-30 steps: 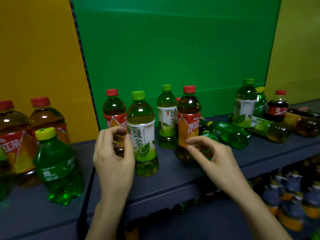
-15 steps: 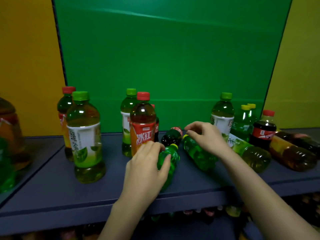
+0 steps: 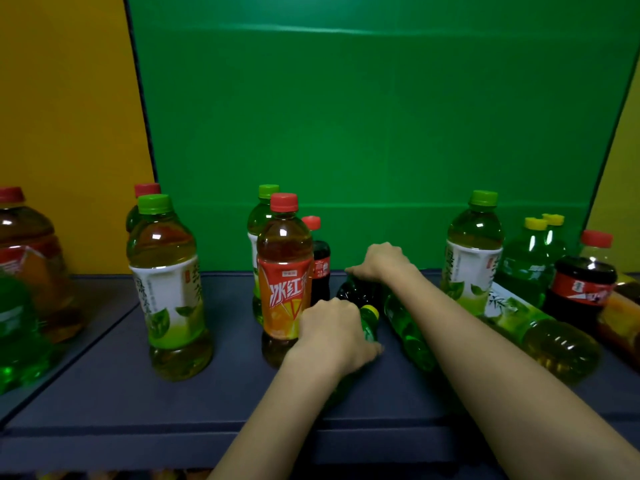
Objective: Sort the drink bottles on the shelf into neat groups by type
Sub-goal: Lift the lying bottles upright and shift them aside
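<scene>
1. The bottles stand on a dark blue-grey shelf board (image 3: 138,393). Behind it is a flat green panel (image 3: 346,116), and there is a yellow panel (image 3: 69,98) to the side.
2. Near the middle of the shelf lies a clear green plastic soda bottle with a yellow cap (image 3: 369,320). It is just right of an upright red-capped iced-tea bottle with an orange label (image 3: 284,289). The soda bottle is on its side with its long axis running front to back. Its cap points toward the green panel and a touch to the right, and its base faces the shelf's front edge.
3. The left hand (image 3: 332,330) lies over that soda bottle's shoulder and grips it with curled fingers. Only the cap and neck show past the knuckles.
4. The right hand (image 3: 384,263) is further back. Its fingers bend down over a lying dark cola bottle (image 3: 356,292) and the neck end of a second lying green soda bottle (image 3: 410,327). I cannot tell whether it grips either one.
5. That second bottle slants from back-left to front-right under the right forearm, with its base nearest the front.
6. An upright green-capped green-tea bottle with a white label (image 3: 169,289) stands to the left. A matching green-tea bottle (image 3: 472,258) stands to the right, and beside it a third green-tea bottle (image 3: 540,330) lies on its side.
</scene>
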A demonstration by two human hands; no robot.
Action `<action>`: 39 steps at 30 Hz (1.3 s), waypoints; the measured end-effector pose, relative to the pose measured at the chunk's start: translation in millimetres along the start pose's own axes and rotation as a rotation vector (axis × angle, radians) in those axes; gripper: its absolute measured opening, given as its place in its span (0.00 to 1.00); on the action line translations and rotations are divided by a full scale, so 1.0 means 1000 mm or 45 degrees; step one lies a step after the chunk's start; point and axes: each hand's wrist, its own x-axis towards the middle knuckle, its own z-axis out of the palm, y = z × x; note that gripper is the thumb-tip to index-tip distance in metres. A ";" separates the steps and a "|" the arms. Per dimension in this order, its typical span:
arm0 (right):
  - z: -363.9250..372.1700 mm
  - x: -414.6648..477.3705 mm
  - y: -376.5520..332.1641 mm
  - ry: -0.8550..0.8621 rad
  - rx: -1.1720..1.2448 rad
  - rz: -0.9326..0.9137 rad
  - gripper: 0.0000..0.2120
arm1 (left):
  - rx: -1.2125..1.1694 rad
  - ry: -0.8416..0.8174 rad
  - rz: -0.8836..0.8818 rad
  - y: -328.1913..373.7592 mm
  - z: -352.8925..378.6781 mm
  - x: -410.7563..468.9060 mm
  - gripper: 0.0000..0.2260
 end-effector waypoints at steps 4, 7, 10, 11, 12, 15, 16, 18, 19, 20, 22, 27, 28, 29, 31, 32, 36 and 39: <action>0.005 0.007 -0.004 -0.158 -0.032 0.105 0.38 | -0.097 -0.043 -0.027 -0.005 0.003 0.000 0.31; 0.008 0.012 -0.005 -0.221 0.019 0.120 0.38 | -0.121 -0.020 -0.019 -0.006 0.004 -0.001 0.29; 0.010 0.013 -0.006 -0.209 0.092 0.097 0.36 | -0.146 0.032 -0.012 -0.006 0.004 -0.003 0.27; 0.009 0.012 -0.006 -0.189 0.127 0.087 0.37 | -0.163 0.064 -0.017 -0.006 0.005 -0.005 0.27; 0.007 0.011 -0.005 -0.157 0.171 0.076 0.38 | -0.184 0.103 -0.027 -0.007 0.006 -0.007 0.26; -0.003 0.007 -0.002 -0.014 0.308 0.029 0.37 | -0.273 0.265 -0.036 -0.012 0.008 -0.016 0.26; -0.007 0.005 -0.001 0.032 0.337 0.017 0.36 | -0.319 0.333 -0.024 -0.013 0.009 -0.020 0.25; -0.012 0.001 0.002 0.109 0.368 -0.012 0.34 | -0.450 0.489 0.016 -0.016 0.011 -0.029 0.24; -0.014 -0.002 0.003 0.131 0.375 -0.033 0.33 | -0.531 0.569 0.041 -0.017 0.012 -0.033 0.25; -0.015 -0.005 0.004 0.139 0.383 -0.055 0.33 | -0.611 0.648 0.068 -0.018 0.015 -0.036 0.27; -0.018 -0.015 0.005 0.127 0.405 -0.089 0.35 | -0.753 0.765 0.125 -0.019 0.021 -0.041 0.31; -0.020 -0.035 0.007 0.096 0.444 -0.160 0.32 | -0.959 0.863 0.173 -0.016 0.035 -0.042 0.34; -0.018 -0.038 0.007 0.096 0.456 -0.177 0.28 | -0.973 0.875 0.167 -0.016 0.036 -0.042 0.35; -0.016 -0.041 0.008 0.092 0.468 -0.201 0.27 | -0.987 0.878 0.166 -0.016 0.037 -0.042 0.35; -0.010 -0.043 0.008 0.079 0.483 -0.252 0.29 | -1.010 0.877 0.166 -0.016 0.040 -0.041 0.37; -0.007 -0.044 0.008 0.072 0.493 -0.270 0.29 | -1.012 0.880 0.162 -0.016 0.041 -0.041 0.38; -0.002 -0.048 0.008 0.081 0.518 -0.284 0.29 | -1.042 0.879 0.146 -0.015 0.045 -0.042 0.39; -0.002 -0.051 0.009 0.084 0.515 -0.291 0.30 | -1.042 0.867 0.148 -0.015 0.046 -0.043 0.39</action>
